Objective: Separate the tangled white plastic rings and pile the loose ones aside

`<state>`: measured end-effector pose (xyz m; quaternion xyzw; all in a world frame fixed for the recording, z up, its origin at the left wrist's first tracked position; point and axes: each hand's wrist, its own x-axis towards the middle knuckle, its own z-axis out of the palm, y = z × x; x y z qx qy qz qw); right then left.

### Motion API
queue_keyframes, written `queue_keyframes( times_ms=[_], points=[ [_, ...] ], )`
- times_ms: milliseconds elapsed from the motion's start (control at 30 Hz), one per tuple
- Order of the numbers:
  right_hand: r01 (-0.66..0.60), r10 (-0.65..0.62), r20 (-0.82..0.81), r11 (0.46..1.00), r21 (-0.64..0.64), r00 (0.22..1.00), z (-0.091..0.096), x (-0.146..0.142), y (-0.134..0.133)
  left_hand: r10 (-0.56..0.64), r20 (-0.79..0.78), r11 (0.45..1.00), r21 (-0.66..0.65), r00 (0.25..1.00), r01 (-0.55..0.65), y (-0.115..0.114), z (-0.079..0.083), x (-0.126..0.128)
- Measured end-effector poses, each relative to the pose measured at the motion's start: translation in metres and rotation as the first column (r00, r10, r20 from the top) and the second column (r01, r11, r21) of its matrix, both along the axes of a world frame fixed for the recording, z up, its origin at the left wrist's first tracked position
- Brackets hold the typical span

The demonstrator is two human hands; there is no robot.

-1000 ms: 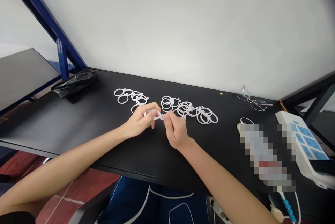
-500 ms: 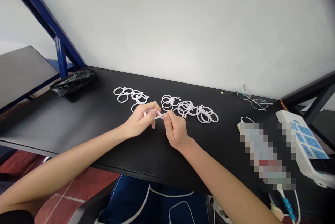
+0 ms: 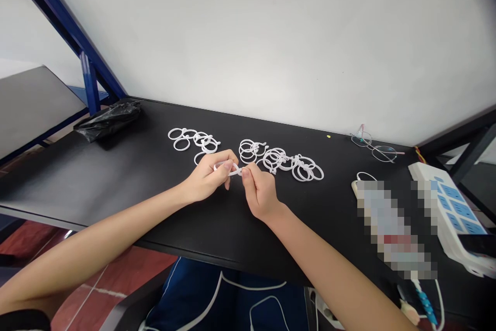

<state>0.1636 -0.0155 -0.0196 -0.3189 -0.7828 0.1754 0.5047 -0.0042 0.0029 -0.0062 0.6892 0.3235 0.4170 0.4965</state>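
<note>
White ring lies sideways, loop leftward, narrow end rightward, pinched by left hand and right hand, both angled inward.

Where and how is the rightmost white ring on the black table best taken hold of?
Probably by the outer arc of the rightmost white ring, pinched from the right side. That arc projects past the neighbouring rings, while its left part overlaps them, so a grip on the left could catch others. Which lies on top, I cannot tell.
</note>
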Motion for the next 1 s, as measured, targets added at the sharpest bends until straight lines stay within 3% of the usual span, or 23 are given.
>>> queue_keyframes(
  times_ms=[700, 1000],
  points=[
    [0.022, -0.022, -0.004, 1.000, -0.021, 1.000, 0.000, -0.001, -0.002, 0.035, -0.171, 0.999, 0.033, 0.985, -0.030, 0.000, 0.012, -0.002],
    [0.038, -0.038, -0.008, 0.999, 0.002, 0.999, -0.002, -0.001, -0.002, -0.024, -0.227, 0.999, 0.023, 0.973, 0.030, 0.000, 0.015, -0.002]
  ],
)
